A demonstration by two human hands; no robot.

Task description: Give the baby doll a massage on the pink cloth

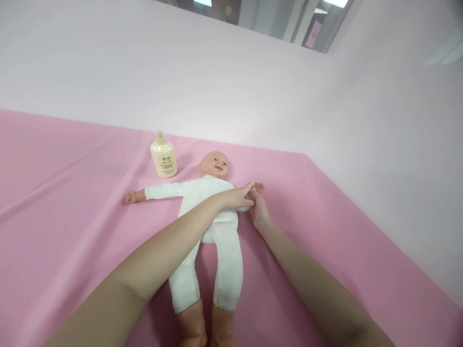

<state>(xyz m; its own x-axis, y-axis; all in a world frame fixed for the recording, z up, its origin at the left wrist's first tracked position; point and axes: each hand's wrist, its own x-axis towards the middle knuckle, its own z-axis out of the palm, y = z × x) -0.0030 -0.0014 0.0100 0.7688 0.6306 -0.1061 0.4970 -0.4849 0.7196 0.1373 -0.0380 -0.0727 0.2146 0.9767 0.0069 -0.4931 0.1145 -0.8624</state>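
Head view: the left forearm reaches up from the lower left, slanting across the torso of the doll (206, 193), and the left hand (239, 196) closes thumb and fingers about the doll's outstretched wrist. The right forearm angles in from the lower right; the right hand (261, 214), its thumb pointing up, pinches the doll's small hand (258, 186). The doll lies face up on the pink bench (72, 193), near a pump bottle (164, 156).
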